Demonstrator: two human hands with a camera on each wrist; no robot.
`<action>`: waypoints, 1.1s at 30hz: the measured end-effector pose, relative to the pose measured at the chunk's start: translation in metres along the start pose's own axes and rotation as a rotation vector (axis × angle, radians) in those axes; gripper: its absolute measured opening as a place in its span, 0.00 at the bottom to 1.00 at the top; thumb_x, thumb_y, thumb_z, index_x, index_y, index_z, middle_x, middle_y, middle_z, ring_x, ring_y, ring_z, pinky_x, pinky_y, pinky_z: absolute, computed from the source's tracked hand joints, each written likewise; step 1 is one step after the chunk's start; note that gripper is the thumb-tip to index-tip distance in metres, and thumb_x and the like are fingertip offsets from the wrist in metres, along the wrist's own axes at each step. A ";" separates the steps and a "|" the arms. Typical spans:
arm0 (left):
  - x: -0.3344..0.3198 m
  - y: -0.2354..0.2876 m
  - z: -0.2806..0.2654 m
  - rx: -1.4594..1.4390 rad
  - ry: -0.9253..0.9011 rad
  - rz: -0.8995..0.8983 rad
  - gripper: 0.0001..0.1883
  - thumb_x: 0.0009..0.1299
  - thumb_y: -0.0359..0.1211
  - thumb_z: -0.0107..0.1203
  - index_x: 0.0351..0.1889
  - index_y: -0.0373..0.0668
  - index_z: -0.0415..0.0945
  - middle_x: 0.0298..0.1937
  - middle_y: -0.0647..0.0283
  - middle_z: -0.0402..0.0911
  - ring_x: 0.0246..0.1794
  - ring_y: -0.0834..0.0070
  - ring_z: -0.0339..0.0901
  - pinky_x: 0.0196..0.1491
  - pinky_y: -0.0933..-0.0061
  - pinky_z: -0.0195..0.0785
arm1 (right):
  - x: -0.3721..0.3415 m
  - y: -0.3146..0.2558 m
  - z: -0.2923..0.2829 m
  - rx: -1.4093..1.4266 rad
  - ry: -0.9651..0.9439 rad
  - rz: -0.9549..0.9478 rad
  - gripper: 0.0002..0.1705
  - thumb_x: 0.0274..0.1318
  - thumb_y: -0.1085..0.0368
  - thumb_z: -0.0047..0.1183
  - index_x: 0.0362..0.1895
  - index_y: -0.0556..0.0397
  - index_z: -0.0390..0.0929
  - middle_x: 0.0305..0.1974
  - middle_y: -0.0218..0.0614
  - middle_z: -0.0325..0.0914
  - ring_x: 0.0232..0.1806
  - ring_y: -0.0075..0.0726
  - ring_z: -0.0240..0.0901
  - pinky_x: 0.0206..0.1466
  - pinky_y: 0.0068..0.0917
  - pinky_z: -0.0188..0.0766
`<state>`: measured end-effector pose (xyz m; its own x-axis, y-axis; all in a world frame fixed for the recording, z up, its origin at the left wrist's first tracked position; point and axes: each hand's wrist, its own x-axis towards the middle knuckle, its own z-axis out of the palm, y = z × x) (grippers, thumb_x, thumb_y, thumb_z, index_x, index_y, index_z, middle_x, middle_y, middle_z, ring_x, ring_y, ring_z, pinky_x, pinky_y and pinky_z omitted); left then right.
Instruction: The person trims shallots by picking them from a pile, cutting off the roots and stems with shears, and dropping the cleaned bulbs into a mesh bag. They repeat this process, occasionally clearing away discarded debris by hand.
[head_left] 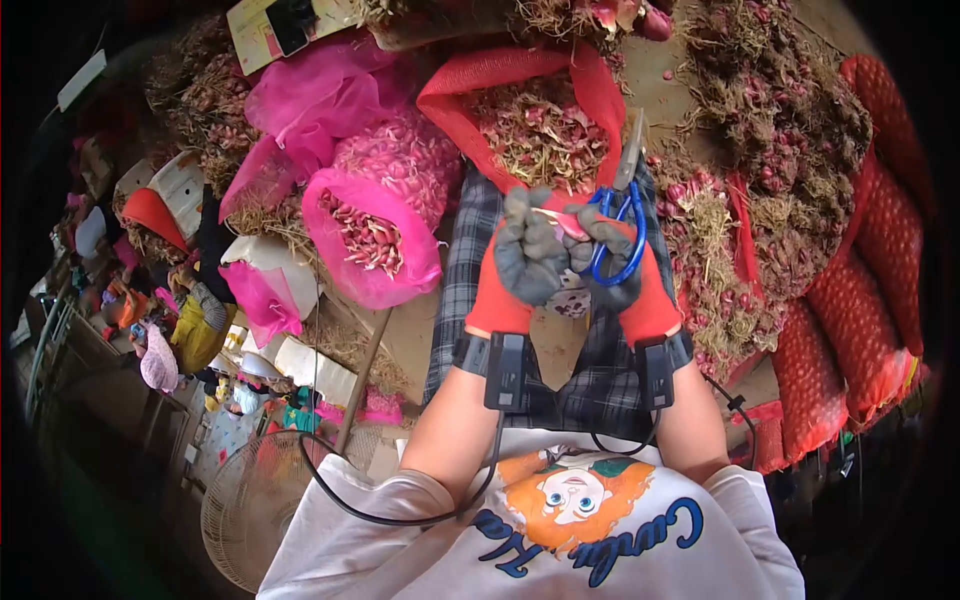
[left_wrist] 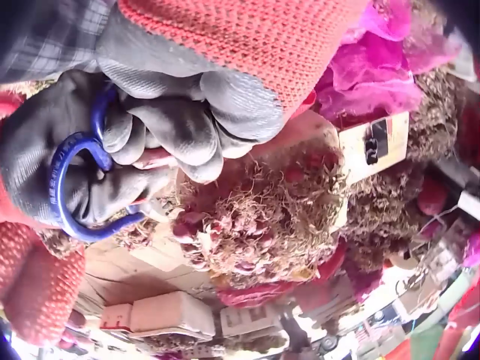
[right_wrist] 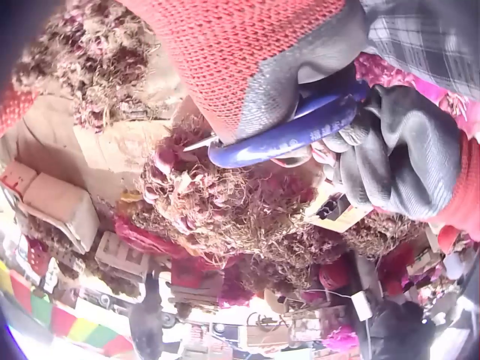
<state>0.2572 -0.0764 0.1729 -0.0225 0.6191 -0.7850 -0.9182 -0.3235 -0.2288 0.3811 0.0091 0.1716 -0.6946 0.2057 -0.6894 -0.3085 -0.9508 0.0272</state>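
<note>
Pinching a small reddish bulb (head_left: 563, 222) just on the near side of the open red sack (head_left: 598, 95), the left hand (head_left: 530, 255) had its gloved fingers curled close together. Most of the bulb was covered by gloves, and whether the right fingers also touched it could not be told. Beside it, likewise nearer than the sack, the right hand (head_left: 618, 262) gripped the blue-handled scissors (right_wrist: 304, 131), its fingers around the handles. The blades pointed towards the sack's right edge; how far apart they stood was hard to make out.

Inside the sack lay dry, tangled trimmings (head_left: 545, 125). To the sack's left was a pink mesh sack (head_left: 425, 255) with bulbs in its mouth, its lower layers blurred by the netting. To the sack's right spread a heap of rooty bulbs (head_left: 780, 150), and farther right leaned filled red sacks (head_left: 855, 310), partly lost in the dark lens edge. Beyond the sack's left corner, a box (head_left: 255, 40) bore a dark device (head_left: 290, 25). Well left of the sack, distant people (head_left: 200, 315) were too small to tell apart clearly.
</note>
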 end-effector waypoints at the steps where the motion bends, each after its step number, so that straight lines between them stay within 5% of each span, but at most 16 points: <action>1: 0.001 0.005 0.019 0.010 0.095 0.066 0.08 0.66 0.32 0.51 0.36 0.44 0.63 0.22 0.79 0.52 0.19 0.89 0.54 0.25 0.87 0.57 | 0.002 0.001 0.000 0.131 -0.069 0.039 0.14 0.56 0.65 0.50 0.43 0.63 0.70 0.33 0.32 0.68 0.34 0.24 0.66 0.36 0.18 0.66; 3: 0.021 0.030 -0.008 0.121 -0.289 0.198 0.15 0.66 0.33 0.51 0.49 0.42 0.65 0.30 0.77 0.63 0.25 0.88 0.62 0.32 0.86 0.62 | 0.001 -0.003 0.002 0.231 -0.053 0.035 0.14 0.57 0.64 0.49 0.43 0.62 0.70 0.31 0.32 0.67 0.31 0.24 0.64 0.34 0.18 0.65; 8: -0.001 0.032 0.020 1.096 -0.010 0.104 0.25 0.65 0.38 0.51 0.56 0.32 0.64 0.50 0.61 0.72 0.51 0.80 0.68 0.52 0.79 0.62 | 0.000 -0.014 -0.004 0.313 0.040 0.181 0.19 0.57 0.63 0.48 0.50 0.62 0.68 0.30 0.30 0.67 0.28 0.22 0.64 0.28 0.17 0.64; 11: 0.001 0.027 0.010 1.033 -0.023 -0.027 0.19 0.67 0.36 0.48 0.51 0.32 0.69 0.51 0.58 0.74 0.51 0.75 0.70 0.57 0.72 0.60 | 0.010 -0.008 -0.003 0.227 -0.039 0.305 0.20 0.58 0.62 0.48 0.52 0.62 0.67 0.30 0.29 0.68 0.26 0.20 0.64 0.28 0.15 0.65; 14: 0.004 0.032 -0.002 1.029 0.065 -0.040 0.16 0.69 0.37 0.49 0.47 0.34 0.72 0.47 0.59 0.76 0.47 0.72 0.73 0.56 0.70 0.61 | 0.015 -0.001 0.002 0.178 0.025 0.337 0.20 0.60 0.61 0.47 0.52 0.61 0.67 0.30 0.29 0.68 0.25 0.19 0.65 0.27 0.14 0.65; 15: 0.004 0.031 0.000 0.970 0.105 -0.039 0.16 0.69 0.38 0.49 0.46 0.34 0.72 0.45 0.59 0.76 0.47 0.72 0.73 0.55 0.70 0.62 | 0.013 -0.002 0.007 0.130 0.178 0.320 0.21 0.58 0.61 0.50 0.52 0.61 0.67 0.29 0.28 0.69 0.25 0.20 0.67 0.28 0.15 0.65; 19: 0.027 0.042 -0.023 0.475 0.116 -0.064 0.14 0.70 0.40 0.49 0.37 0.37 0.71 0.42 0.62 0.74 0.47 0.70 0.72 0.52 0.70 0.64 | 0.025 -0.010 -0.006 -0.401 0.355 0.237 0.16 0.54 0.65 0.55 0.46 0.59 0.73 0.28 0.30 0.74 0.27 0.20 0.70 0.29 0.17 0.67; 23: 0.060 0.066 -0.036 0.211 -0.105 -0.113 0.15 0.71 0.41 0.47 0.31 0.37 0.68 0.42 0.64 0.69 0.43 0.70 0.72 0.50 0.67 0.67 | 0.059 -0.029 -0.007 -0.759 0.377 0.184 0.14 0.54 0.65 0.54 0.45 0.57 0.75 0.25 0.30 0.75 0.21 0.19 0.69 0.24 0.17 0.66; 26: 0.083 0.084 -0.032 0.198 0.031 -0.167 0.14 0.70 0.40 0.48 0.32 0.37 0.68 0.41 0.64 0.70 0.42 0.70 0.72 0.51 0.65 0.68 | 0.089 -0.043 -0.015 -0.802 0.340 0.183 0.15 0.54 0.65 0.55 0.45 0.57 0.75 0.26 0.30 0.75 0.18 0.20 0.68 0.21 0.17 0.66; 30: 0.115 0.095 -0.055 0.319 -0.018 -0.062 0.15 0.69 0.41 0.50 0.32 0.37 0.69 0.41 0.62 0.72 0.41 0.70 0.72 0.52 0.64 0.68 | 0.118 -0.036 -0.036 -1.002 0.136 -0.108 0.21 0.44 0.65 0.64 0.44 0.59 0.75 0.27 0.28 0.75 0.27 0.18 0.70 0.30 0.19 0.68; 33: 0.128 0.096 -0.062 0.483 -0.130 -0.033 0.12 0.70 0.40 0.48 0.38 0.39 0.68 0.43 0.61 0.71 0.42 0.69 0.72 0.52 0.64 0.67 | 0.135 -0.027 -0.046 -1.171 0.160 -0.096 0.21 0.41 0.67 0.66 0.42 0.57 0.75 0.26 0.24 0.72 0.28 0.18 0.65 0.31 0.22 0.65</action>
<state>0.1904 -0.0728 0.0145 -0.0107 0.7174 -0.6966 -0.9968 0.0476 0.0643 0.3254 0.0516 0.0451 -0.5859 0.3353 -0.7377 0.4859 -0.5832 -0.6510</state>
